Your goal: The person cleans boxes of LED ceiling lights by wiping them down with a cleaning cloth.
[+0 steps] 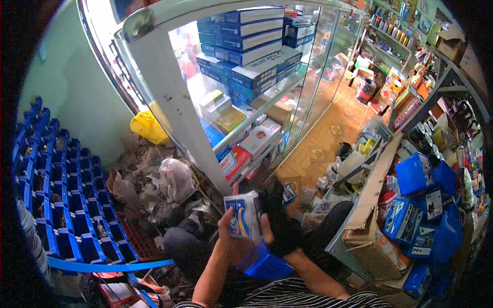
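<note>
A clear plastic case (245, 215) with a blue, white and yellow label is held upright in front of my body. My left hand (229, 237) grips its left side, thumb along the edge and fingers behind it. From the right, my right hand (266, 230) closes on the opposite edge with the thumb showing; dark shadow hides the rest of its fingers. Just below the case, a shiny blue box or pouch (266, 263) lies over my lap, overlapping both wrists in this view.
A glass cabinet (203, 123) with stacked blue boxes (241, 38) stands ahead. On the left are blue bins (69, 220) and crumpled plastic bags (177, 179). A torn cardboard box (372, 251) and blue packages (405, 218) crowd the right. Tiled floor (328, 133) runs between.
</note>
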Demonstrator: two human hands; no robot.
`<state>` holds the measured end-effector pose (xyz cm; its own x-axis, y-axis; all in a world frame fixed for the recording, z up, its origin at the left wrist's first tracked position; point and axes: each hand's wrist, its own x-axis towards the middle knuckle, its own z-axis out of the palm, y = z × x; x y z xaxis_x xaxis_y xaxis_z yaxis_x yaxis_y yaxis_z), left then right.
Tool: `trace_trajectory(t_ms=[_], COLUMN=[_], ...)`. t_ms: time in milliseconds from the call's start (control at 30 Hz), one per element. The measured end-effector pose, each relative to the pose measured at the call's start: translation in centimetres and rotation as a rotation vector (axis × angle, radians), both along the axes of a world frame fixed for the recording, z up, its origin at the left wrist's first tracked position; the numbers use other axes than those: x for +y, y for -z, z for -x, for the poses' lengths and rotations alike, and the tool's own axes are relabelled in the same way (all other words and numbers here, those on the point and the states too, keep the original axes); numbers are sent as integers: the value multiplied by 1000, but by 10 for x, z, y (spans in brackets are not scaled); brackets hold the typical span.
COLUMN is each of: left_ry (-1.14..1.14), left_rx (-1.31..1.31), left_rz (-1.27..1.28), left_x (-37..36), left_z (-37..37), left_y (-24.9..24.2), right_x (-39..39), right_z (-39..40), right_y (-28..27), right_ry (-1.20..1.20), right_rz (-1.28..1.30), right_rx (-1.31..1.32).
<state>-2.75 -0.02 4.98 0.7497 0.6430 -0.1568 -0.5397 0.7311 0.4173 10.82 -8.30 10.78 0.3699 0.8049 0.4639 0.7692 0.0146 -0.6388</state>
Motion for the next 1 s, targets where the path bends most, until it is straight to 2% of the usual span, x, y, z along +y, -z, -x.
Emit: trace_trajectory(t_ms=[67, 167, 200, 300, 333, 400, 500, 567, 633, 667, 733, 833, 867, 933, 967, 1000], left_ry=[33, -207, -181, 32, -4, -69, -252, -47, 11, 40, 112, 28, -17, -89, -121, -135], left_rx=[195, 295, 76, 19, 74, 162, 65, -260, -328, -368, -455, -9, -42, -97, -119, -165], left_rz=[11, 20, 397, 31, -199, 120, 4, 222, 419, 508, 662, 72, -34, -63, 16, 0], left_x=[3, -25, -27, -15, -13, -17, -29, -32, -35, -34, -24, -19, -13, -10, -11, -8], left_z=[6, -12, -10, 18, 17, 8, -29, -25, -9, -2, 7, 6, 4, -7, -13, -18], left_y=[26, -13, -29, 43, 40, 22, -39, -31, -2, 14, 33, 29, 25, 5, 0, 1], right_x=[-9, -6, 0, 10, 11, 12, -8, -21, -17, -5, 18, 30, 27, 17, 7, -5], right_z=[15, 8, 1, -9, -10, -12, 2, 12, 11, 7, -5, -19, -25, -50, -57, -56], right_y=[-11, -16, -18, -8, 0, 17, 23, 26, -7, -3, 0, -2, 0, 57, 79, 79], right_ry=[23, -53, -96, -194, -206, -185, -248, -243, -293, -330, -260, -91, -21, -73, -102, -117], right_rz=[-43, 50, 91, 176, 178, 84, -91, -11, 26, 7, -83, -135, -131, 20, 108, 322], right_rx=[-5, 162, 233, 397, 412, 333, 265, 99, -46, -79, 70, 285, 357, 331, 319, 362])
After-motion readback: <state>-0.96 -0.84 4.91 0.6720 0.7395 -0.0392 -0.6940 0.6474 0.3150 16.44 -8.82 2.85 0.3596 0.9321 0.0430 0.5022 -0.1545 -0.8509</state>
